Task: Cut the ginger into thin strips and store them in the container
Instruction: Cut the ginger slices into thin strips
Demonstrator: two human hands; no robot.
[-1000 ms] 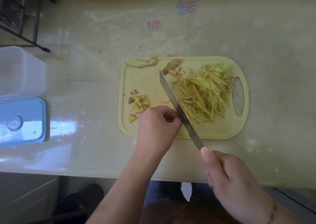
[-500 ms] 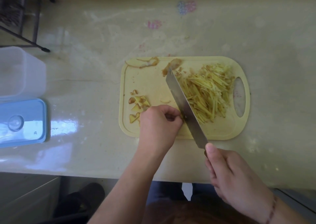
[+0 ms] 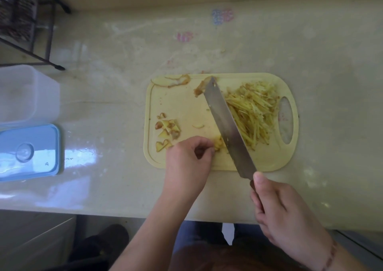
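Left hand (image 3: 187,158) curled, fingertips pinching a small ginger piece (image 3: 218,144) down on the board (image 3: 186,105). Ginger sits just past the fingertips, at their right, touching the knife (image 3: 227,123) blade's left face. Most of the piece is hidden by fingers, only a yellow bit shows. Hand knuckles up, wrist over the board's near edge, forearm running back toward the body at lower centre.

Right hand (image 3: 284,210) wrapped round the knife handle, thumb along the top near the blade heel. Handle almost fully covered. Hand is off the board, over the counter (image 3: 310,42) near its front edge, wrist angled to lower right with a bracelet (image 3: 330,257) on it. Blade runs diagonally from the heel at the board's near edge up to the tip at the far edge, flat side tilted into view.

Strips (image 3: 255,111) piled on the board's right half, just right of the blade and touching it, beside the handle hole. Peel scraps (image 3: 167,131) lie left on the board, near the left hand's knuckles; more peel (image 3: 176,81) at the far edge and by the blade tip.

Container (image 3: 27,96), clear, lidless, at far left on the counter, well apart from the board. Blue lid (image 3: 29,151) lies flat just in front of it. Dark wire rack (image 3: 24,22) at top left.
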